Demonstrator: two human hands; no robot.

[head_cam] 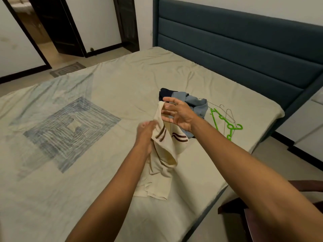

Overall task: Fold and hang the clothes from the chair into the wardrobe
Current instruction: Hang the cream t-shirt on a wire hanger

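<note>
Cream garment (163, 159) lifted over the bed (104, 81), short of the hangers (225, 123).
My left hand (146, 135) grips its bunched upper edge; my right hand (176, 113) is spread wide, fingers touching the cloth. I judge it light and limp: take the shoulder seams.

Bed (122, 81): beige sheet, blue square pattern at its left edge
Headboard (244, 41): dark teal, padded
Floor mat (68, 69): beside doorway

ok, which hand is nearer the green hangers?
Right. The right hand is spread open at the cream shirt, just left of the green hangers in the picture. The left hand grips the shirt further left, with the shirt between it and them.
</note>
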